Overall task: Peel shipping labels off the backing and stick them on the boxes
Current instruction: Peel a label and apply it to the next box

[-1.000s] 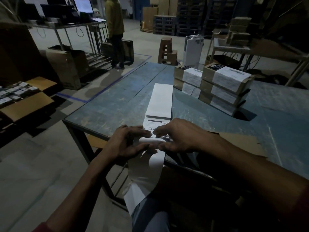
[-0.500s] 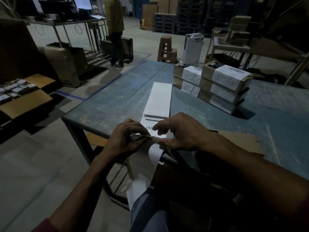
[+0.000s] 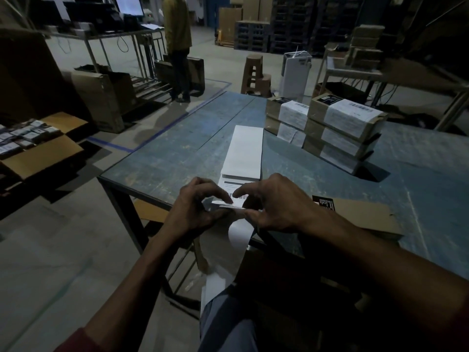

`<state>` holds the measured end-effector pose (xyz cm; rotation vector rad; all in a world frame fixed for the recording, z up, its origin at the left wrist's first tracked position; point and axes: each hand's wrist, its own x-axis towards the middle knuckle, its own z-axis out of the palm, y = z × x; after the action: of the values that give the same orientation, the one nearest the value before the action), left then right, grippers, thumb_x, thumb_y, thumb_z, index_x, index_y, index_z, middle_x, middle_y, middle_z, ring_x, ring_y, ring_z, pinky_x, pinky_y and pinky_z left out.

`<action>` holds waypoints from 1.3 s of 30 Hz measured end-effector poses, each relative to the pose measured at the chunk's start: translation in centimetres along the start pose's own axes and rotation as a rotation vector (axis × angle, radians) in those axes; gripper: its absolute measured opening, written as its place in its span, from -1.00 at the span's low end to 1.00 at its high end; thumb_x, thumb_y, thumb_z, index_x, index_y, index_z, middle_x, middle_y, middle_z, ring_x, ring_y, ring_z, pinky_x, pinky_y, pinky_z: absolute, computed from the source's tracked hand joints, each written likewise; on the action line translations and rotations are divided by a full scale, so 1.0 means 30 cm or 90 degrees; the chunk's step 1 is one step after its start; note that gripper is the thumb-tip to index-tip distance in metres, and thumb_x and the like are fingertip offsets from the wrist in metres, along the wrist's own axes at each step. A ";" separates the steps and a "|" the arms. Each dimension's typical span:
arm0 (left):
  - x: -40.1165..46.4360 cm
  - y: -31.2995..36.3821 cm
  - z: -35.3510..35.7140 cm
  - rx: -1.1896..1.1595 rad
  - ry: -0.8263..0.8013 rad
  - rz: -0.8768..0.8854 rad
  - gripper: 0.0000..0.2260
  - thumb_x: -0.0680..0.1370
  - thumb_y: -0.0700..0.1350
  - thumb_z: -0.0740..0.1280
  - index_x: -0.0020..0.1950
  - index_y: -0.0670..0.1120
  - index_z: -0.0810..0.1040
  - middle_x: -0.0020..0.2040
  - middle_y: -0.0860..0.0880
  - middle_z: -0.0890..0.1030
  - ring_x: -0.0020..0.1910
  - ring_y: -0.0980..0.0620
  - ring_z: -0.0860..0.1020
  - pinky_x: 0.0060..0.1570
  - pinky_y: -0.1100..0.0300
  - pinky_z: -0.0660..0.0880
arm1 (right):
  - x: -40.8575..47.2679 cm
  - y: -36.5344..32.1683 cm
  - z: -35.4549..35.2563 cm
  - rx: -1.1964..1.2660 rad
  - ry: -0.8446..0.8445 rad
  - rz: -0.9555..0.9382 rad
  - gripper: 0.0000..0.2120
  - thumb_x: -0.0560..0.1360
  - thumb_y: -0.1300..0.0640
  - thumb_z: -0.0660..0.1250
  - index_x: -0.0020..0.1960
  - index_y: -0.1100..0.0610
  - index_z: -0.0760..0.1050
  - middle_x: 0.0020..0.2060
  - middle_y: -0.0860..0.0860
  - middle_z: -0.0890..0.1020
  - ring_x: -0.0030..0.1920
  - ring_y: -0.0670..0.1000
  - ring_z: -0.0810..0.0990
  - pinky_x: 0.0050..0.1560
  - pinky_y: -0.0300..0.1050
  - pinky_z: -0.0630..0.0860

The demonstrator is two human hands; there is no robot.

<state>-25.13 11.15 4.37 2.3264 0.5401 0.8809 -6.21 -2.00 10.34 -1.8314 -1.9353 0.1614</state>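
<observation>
At the near table edge, the left hand (image 3: 196, 208) and right hand (image 3: 275, 208) pinched a white printed shipping label (image 3: 232, 199), which might tear if peeled unevenly.

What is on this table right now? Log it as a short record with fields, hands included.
left hand: pinches the near edge of the label strip
right hand: pinches the same edge, fingers curled
label strip: lies on the table, backing tail hangs off the near edge
labelled boxes: stacked at the far right, labels already on
flat cardboard: lies right of the hands
peel: just starting at the near edge
</observation>
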 end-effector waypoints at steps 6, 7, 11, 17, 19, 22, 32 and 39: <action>-0.064 0.020 0.012 -0.101 0.154 -0.103 -0.41 0.25 0.06 0.70 0.23 0.05 0.62 0.07 0.08 0.67 0.07 0.07 0.62 -0.01 0.14 0.59 | -0.005 0.024 -0.006 0.047 0.033 0.052 -0.60 0.38 0.15 0.58 0.22 0.01 0.71 -0.14 -0.05 0.79 -0.22 -0.18 0.74 -0.04 -0.08 0.71; -0.080 0.025 0.019 -0.150 0.192 -0.132 -0.46 0.24 0.06 0.70 0.16 0.03 0.64 0.00 0.05 0.69 0.00 0.05 0.65 -0.06 0.10 0.63 | -0.006 0.026 -0.007 0.057 0.035 0.055 -0.61 0.38 0.16 0.57 0.20 0.02 0.72 -0.16 -0.06 0.79 -0.23 -0.19 0.73 -0.05 -0.08 0.71; -0.103 0.040 0.038 -0.190 0.250 -0.183 -0.73 0.27 0.00 0.70 -0.15 -0.01 0.69 -0.24 0.02 0.71 -0.24 -0.01 0.69 -0.24 -0.01 0.64 | -0.009 0.023 -0.012 0.090 0.029 0.069 -0.65 0.38 0.19 0.62 0.15 0.03 0.74 -0.16 -0.08 0.79 -0.22 -0.24 0.73 0.00 -0.11 0.71; -0.077 0.070 0.012 -0.314 0.187 -0.215 -0.79 0.37 -0.12 0.62 -0.15 -0.21 0.69 -0.22 -0.12 0.74 -0.20 -0.15 0.73 -0.15 -0.03 0.66 | 0.001 0.003 -0.033 0.161 -0.016 0.082 -0.56 0.32 0.04 0.71 0.17 0.06 0.72 -0.11 -0.07 0.79 -0.16 -0.24 0.74 0.07 -0.11 0.70; -0.078 0.074 0.004 -0.343 0.160 -0.215 -0.82 0.40 -0.19 0.61 -0.10 -0.25 0.69 -0.16 -0.14 0.75 -0.13 -0.15 0.74 -0.07 -0.02 0.67 | 0.007 0.000 -0.041 0.169 -0.013 0.076 -0.55 0.34 -0.06 0.68 0.16 0.06 0.73 -0.10 -0.08 0.79 -0.14 -0.25 0.74 0.07 -0.10 0.70; -0.079 0.078 0.000 -0.320 0.131 -0.214 -0.87 0.43 -0.27 0.59 -0.06 -0.22 0.72 -0.13 -0.10 0.76 -0.10 -0.08 0.75 -0.06 0.08 0.66 | 0.029 -0.016 -0.040 0.181 0.016 0.056 -0.58 0.38 -0.05 0.66 0.17 0.09 0.73 -0.07 -0.08 0.79 -0.10 -0.23 0.74 0.07 -0.13 0.70; -0.076 0.093 0.003 -0.270 0.113 -0.162 -0.86 0.46 -0.25 0.57 -0.05 -0.05 0.75 -0.12 -0.03 0.77 -0.08 -0.03 0.75 0.00 -0.09 0.69 | 0.105 -0.061 -0.001 0.180 0.010 0.043 -0.57 0.41 0.08 0.66 0.24 0.08 0.69 -0.09 -0.07 0.79 -0.07 -0.25 0.74 0.15 -0.07 0.68; -0.083 0.074 0.005 -0.285 0.103 -0.177 -0.84 0.41 -0.22 0.60 -0.03 -0.11 0.75 -0.12 -0.04 0.77 -0.08 -0.03 0.75 -0.02 -0.03 0.69 | 0.116 -0.033 -0.003 0.360 -0.082 0.142 -0.57 0.44 0.21 0.62 0.28 0.15 0.64 -0.14 0.03 0.79 -0.12 0.04 0.78 -0.03 -0.03 0.71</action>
<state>-26.41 8.08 4.57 1.7407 0.6408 0.9471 -7.08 1.24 11.69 -1.6604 -1.5398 0.8263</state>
